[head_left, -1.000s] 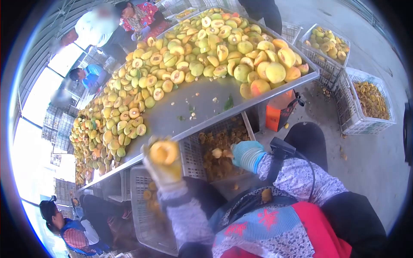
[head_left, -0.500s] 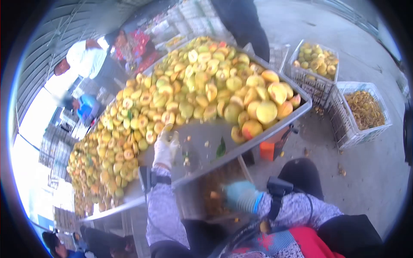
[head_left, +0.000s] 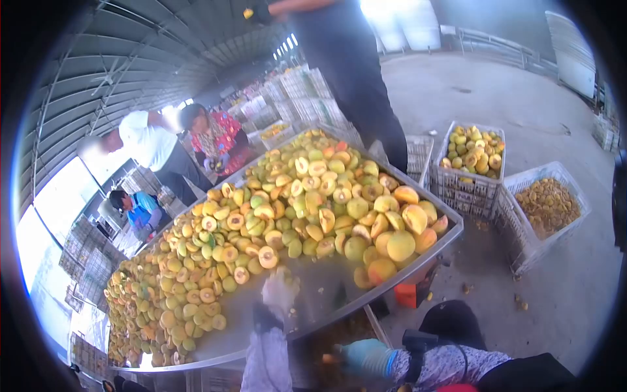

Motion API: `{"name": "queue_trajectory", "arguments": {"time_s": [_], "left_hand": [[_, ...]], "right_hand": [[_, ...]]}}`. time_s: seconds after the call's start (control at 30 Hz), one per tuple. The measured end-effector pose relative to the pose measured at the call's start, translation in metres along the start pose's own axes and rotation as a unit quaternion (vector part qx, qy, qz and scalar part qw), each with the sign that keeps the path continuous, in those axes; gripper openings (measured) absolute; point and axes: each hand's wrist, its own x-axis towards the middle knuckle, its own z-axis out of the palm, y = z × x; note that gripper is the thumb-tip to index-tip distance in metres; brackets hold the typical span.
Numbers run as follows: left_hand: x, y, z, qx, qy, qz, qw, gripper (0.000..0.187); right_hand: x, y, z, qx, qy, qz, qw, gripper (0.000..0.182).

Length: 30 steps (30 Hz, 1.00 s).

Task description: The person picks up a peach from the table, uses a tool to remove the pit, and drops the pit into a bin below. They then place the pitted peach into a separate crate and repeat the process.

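Observation:
My left hand [head_left: 281, 289], in a white glove, is over the bare part of the metal table [head_left: 313, 281]. It is smeared by motion, and its fingers do not show clearly. Just beyond it lie cut peach halves [head_left: 268, 257], part of a large heap of yellow-green peaches [head_left: 287, 209]. Below the table's near edge, my right hand [head_left: 366, 357] wears a teal glove and is closed. A small orange-brown piece [head_left: 332, 359] sticks out from its fingers; I cannot tell what it is.
To the right stand a crate of peaches [head_left: 473, 153] and a crate of brown pits or scraps [head_left: 548, 202]. A standing person's dark-trousered legs [head_left: 359, 85] are behind the table. Several people work at the far left. An orange box [head_left: 406, 294] sits under the table edge.
My view has tilted up, so the table sits lower in the picture. My left hand has drawn back from the peaches over the bare metal. My right hand stays below the table edge.

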Motion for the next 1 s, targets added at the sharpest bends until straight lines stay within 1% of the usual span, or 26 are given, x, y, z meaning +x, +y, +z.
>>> {"name": "queue_trajectory", "arguments": {"time_s": [0.03, 0.07, 0.1, 0.13, 0.17, 0.2, 0.23, 0.27, 0.3, 0.33, 0.37, 0.4, 0.43, 0.47, 0.53, 0.6, 0.63, 0.7, 0.73, 0.8, 0.83, 0.9, 0.93, 1.0], "left_hand": [[-0.015, 0.011, -0.017, -0.016, 0.014, 0.004, 1.000, 0.039], [-0.026, 0.027, -0.034, -0.166, 0.010, -0.106, 0.980, 0.035], [-0.035, 0.037, -0.048, -0.311, -0.001, -0.211, 0.927, 0.032], [-0.047, 0.030, -0.050, -0.445, 0.031, -0.193, 0.874, 0.028], [-0.059, 0.023, -0.054, -0.568, 0.058, -0.174, 0.802, 0.025], [-0.066, 0.018, -0.055, -0.660, 0.080, -0.188, 0.723, 0.021], [-0.071, 0.021, -0.055, -0.660, 0.082, -0.193, 0.721, 0.021], [-0.081, 0.030, -0.057, -0.740, 0.070, -0.162, 0.649, 0.029], [-0.094, 0.036, -0.056, -0.784, 0.071, -0.156, 0.596, 0.035], [-0.108, 0.044, -0.058, -0.824, 0.072, -0.151, 0.541, 0.043], [-0.118, 0.056, -0.052, -0.782, 0.128, -0.109, 0.600, 0.041], [-0.129, 0.067, -0.045, -0.730, 0.188, -0.075, 0.653, 0.039], [-0.133, 0.070, -0.046, -0.727, 0.179, -0.059, 0.660, 0.033], [-0.137, 0.073, -0.047, -0.723, 0.171, -0.043, 0.667, 0.031], [-0.136, 0.080, -0.064, -0.834, 0.076, -0.117, 0.533, 0.033], [-0.136, 0.082, -0.063, -0.795, 0.043, -0.127, 0.592, 0.041], [-0.137, 0.083, -0.063, -0.795, 0.041, -0.130, 0.591, 0.041], [-0.139, 0.087, -0.061, -0.790, 0.059, -0.137, 0.594, 0.040], [-0.139, 0.088, -0.060, -0.791, 0.058, -0.139, 0.594, 0.040], [-0.141, 0.091, -0.060, -0.776, 0.094, -0.128, 0.611, 0.043], [-0.142, 0.095, -0.060, -0.776, 0.094, -0.129, 0.610, 0.043], [-0.145, 0.105, -0.063, -0.765, 0.135, -0.142, 0.613, 0.050], [-0.147, 0.110, -0.065, -0.765, 0.134, -0.144, 0.613, 0.050], [-0.148, 0.118, -0.069, -0.740, 0.164, -0.164, 0.631, 0.052]], "right_hand": [[0.004, 0.008, 0.006, 0.009, 0.043, -0.025, 0.999, 0.032], [0.009, 0.013, 0.014, -0.004, 0.084, -0.040, 0.996, 0.031], [0.010, 0.008, 0.005, -0.015, 0.094, -0.043, 0.994, 0.031], [0.008, 0.000, -0.003, -0.021, 0.087, -0.024, 0.996, 0.030], [0.006, -0.005, -0.006, -0.024, 0.078, -0.005, 0.997, 0.030], [0.020, 0.015, 0.017, -0.037, 0.145, -0.081, 0.985, 0.031], [0.030, 0.021, 0.019, 0.010, 0.227, -0.126, 0.966, 0.031], [0.026, 0.004, 0.013, 0.064, 0.300, -0.165, 0.937, 0.032], [0.019, -0.004, 0.006, 0.053, 0.342, -0.190, 0.919, 0.030], [0.019, -0.009, 0.001, 0.041, 0.347, -0.186, 0.918, 0.030], [0.016, -0.020, -0.005, 0.065, 0.392, -0.195, 0.897, 0.031], [0.021, -0.020, -0.001, 0.054, 0.357, -0.160, 0.919, 0.032], [0.030, -0.016, 0.005, 0.035, 0.326, -0.129, 0.936, 0.033], [0.036, -0.016, 0.010, 0.028, 0.331, -0.129, 0.934, 0.034], [0.043, -0.017, 0.014, 0.022, 0.333, -0.124, 0.935, 0.035], [0.044, -0.026, 0.010, 0.109, 0.337, -0.128, 0.926, 0.035], [0.041, -0.031, 0.003, 0.110, 0.336, -0.125, 0.927, 0.035], [0.033, -0.043, -0.009, 0.104, 0.302, -0.072, 0.945, 0.034], [0.033, -0.044, -0.010, 0.104, 0.302, -0.069, 0.945, 0.034], [0.035, -0.046, -0.010, 0.110, 0.280, -0.056, 0.952, 0.035], [0.037, -0.047, -0.007, 0.110, 0.279, -0.055, 0.952, 0.035], [0.038, -0.046, -0.001, 0.151, 0.263, -0.044, 0.952, 0.038], [0.038, -0.047, -0.001, 0.151, 0.262, -0.042, 0.952, 0.038], [0.037, -0.049, -0.007, 0.175, 0.207, -0.030, 0.962, 0.039]]}}
